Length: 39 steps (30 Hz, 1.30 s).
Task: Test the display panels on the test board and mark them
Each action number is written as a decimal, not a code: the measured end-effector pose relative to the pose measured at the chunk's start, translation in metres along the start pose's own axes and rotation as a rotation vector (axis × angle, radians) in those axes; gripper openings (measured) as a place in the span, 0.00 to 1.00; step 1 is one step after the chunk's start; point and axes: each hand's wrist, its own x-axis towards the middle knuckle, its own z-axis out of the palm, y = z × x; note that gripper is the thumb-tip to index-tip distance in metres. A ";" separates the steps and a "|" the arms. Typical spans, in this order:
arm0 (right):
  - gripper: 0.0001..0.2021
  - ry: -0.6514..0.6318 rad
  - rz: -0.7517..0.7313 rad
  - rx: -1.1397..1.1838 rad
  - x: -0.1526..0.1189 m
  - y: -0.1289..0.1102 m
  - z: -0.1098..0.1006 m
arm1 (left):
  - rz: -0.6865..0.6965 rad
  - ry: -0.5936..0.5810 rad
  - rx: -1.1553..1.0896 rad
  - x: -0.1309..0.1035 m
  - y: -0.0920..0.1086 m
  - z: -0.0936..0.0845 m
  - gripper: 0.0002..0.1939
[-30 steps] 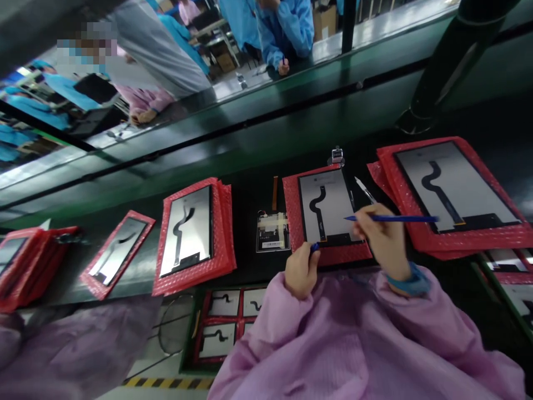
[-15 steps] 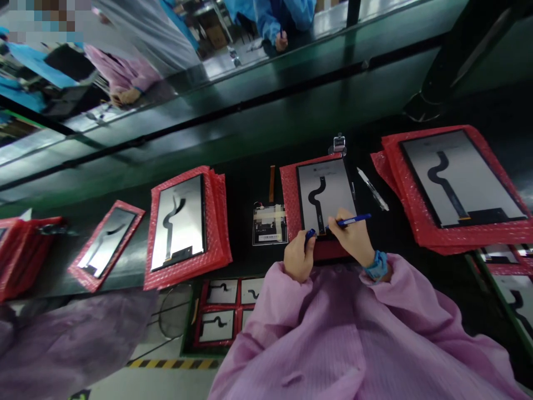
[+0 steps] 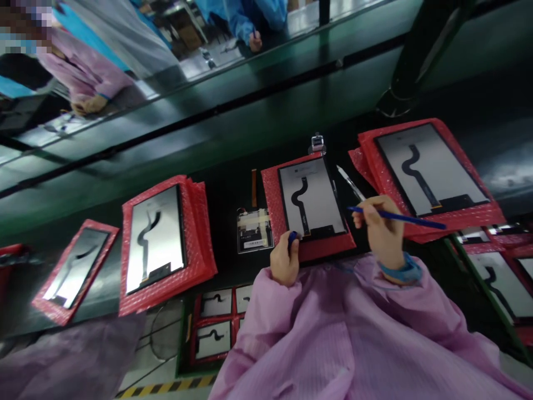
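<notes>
In front of me a display panel (image 3: pixel 322 194) with a dark, curved ribbon cable (image 3: pixel 301 211) lies on red bubble wrap (image 3: pixel 272 191). My left hand (image 3: pixel 284 264) is closed at the lower left corner of the panel, gripping a small blue piece that looks like a pen cap (image 3: pixel 292 236). To the right of the panel, my right hand (image 3: pixel 383 228) is closed around a slim blue pen (image 3: pixel 420 221), held nearly level above the bench. Behind that hand lies a white pen (image 3: pixel 350 182), partly covered by my fingers.
Panels on red wrap lie to the right (image 3: pixel 441 166) and left (image 3: pixel 158 239). A small circuit assembly (image 3: pixel 254 230) sits left of the middle panel, a clear-and-metal object (image 3: pixel 317 143) behind it. Green-edged trays (image 3: pixel 179 355) of panels stand below bench level. Co-workers sit across the bench.
My right hand has lifted off the panel's lower edge and moved right with the blue pen. My left hand keeps its hold by the corner. The whole view has shifted a little.
</notes>
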 end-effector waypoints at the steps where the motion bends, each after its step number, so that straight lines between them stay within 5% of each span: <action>1: 0.08 0.058 -0.062 -0.013 0.006 -0.005 -0.017 | 0.006 0.007 0.006 0.000 -0.001 0.000 0.19; 6: 0.06 0.424 -0.190 -0.219 0.045 -0.011 -0.113 | 0.017 0.031 0.078 -0.002 -0.008 -0.001 0.19; 9: 0.12 0.459 -0.182 -0.557 0.063 0.000 -0.153 | -0.006 0.029 0.124 -0.003 -0.011 -0.001 0.19; 12: 0.17 0.415 -0.192 -0.783 0.070 0.012 -0.167 | -0.022 0.034 0.154 -0.004 -0.011 -0.001 0.18; 26: 0.19 0.367 -0.151 -0.801 0.065 0.016 -0.163 | -0.028 0.110 0.167 -0.008 0.001 -0.004 0.17; 32: 0.15 0.604 -0.177 -0.318 0.038 -0.006 -0.142 | -0.055 0.144 0.005 -0.018 0.012 -0.012 0.18; 34: 0.13 0.489 -0.077 -0.107 0.021 -0.019 -0.118 | -0.094 0.023 -0.118 -0.020 0.027 -0.012 0.20; 39: 0.14 -0.146 0.278 0.226 -0.012 -0.033 -0.042 | -0.071 -0.240 -0.311 -0.014 0.062 -0.003 0.22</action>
